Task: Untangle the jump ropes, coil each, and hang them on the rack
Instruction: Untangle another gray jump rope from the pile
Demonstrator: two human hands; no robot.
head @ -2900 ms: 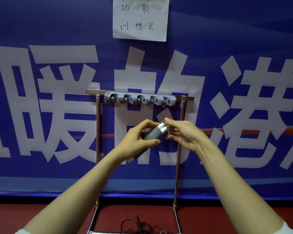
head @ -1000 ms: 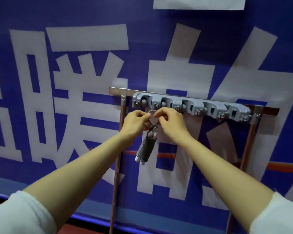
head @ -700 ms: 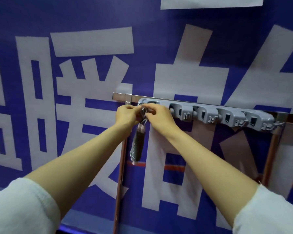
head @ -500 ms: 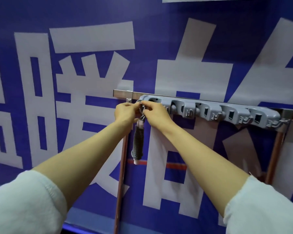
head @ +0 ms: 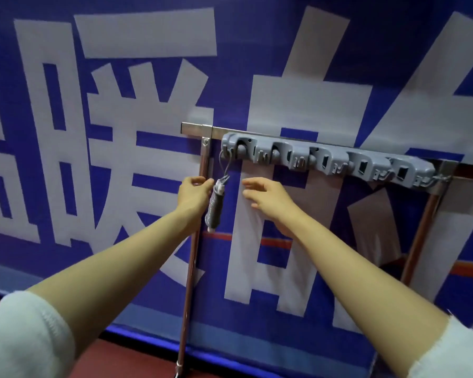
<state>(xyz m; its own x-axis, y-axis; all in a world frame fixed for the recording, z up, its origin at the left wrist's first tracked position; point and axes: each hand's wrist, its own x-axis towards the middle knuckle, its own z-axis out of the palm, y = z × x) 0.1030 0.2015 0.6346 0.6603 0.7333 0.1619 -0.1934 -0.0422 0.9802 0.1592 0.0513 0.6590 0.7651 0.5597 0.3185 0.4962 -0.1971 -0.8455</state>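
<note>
Loosely curled left hand [head: 193,196] just beside rope [head: 215,208] handles, contact not discernible. Rope looped over leftmost hook [head: 224,155] of rack [head: 325,160], dangling beside left post [head: 191,268]. Right hand [head: 268,199] slack, fingers [head: 250,182] spread, clear of rope.

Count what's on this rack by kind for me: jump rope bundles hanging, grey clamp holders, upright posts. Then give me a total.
jump rope bundle: 1
grey clamp holders: 5
upright posts: 2
Total: 8
</note>
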